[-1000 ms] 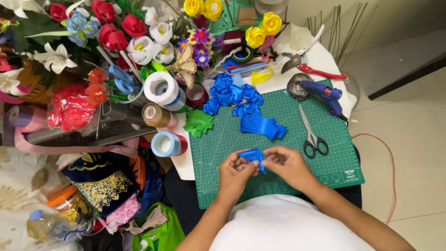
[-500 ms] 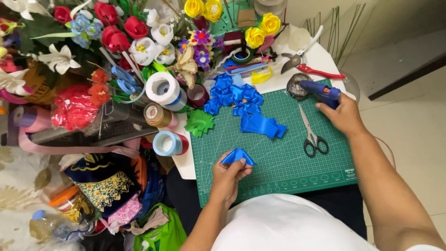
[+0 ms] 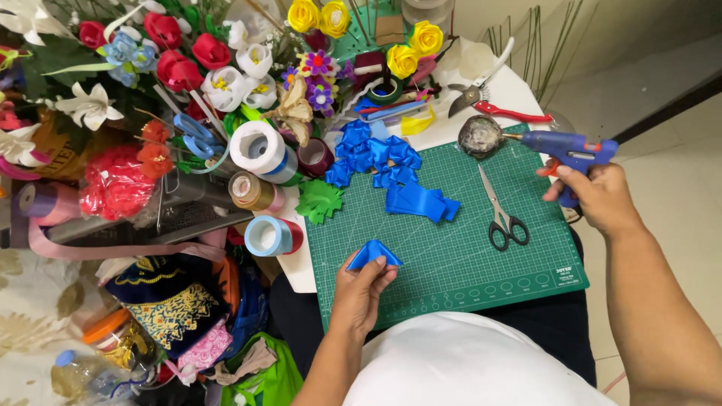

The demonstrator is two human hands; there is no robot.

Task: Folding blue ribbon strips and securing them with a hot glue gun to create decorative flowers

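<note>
A folded blue ribbon (image 3: 374,254) is pinched in the left hand's (image 3: 361,289) fingers over the green mat (image 3: 451,263). The glue gun (image 3: 568,150) is gripped by the right hand (image 3: 594,197), fingers wrapped on its handle, now lifted off the mat's corner where it was reached for half a second ago.

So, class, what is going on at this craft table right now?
A person sits at a green cutting mat. Their left hand pinches a folded blue ribbon piece just above the mat, while the right hand grips a blue glue gun at the mat's right edge. More folded blue ribbon pieces lie heaped at the top of the mat, with scissors beside them.
</note>
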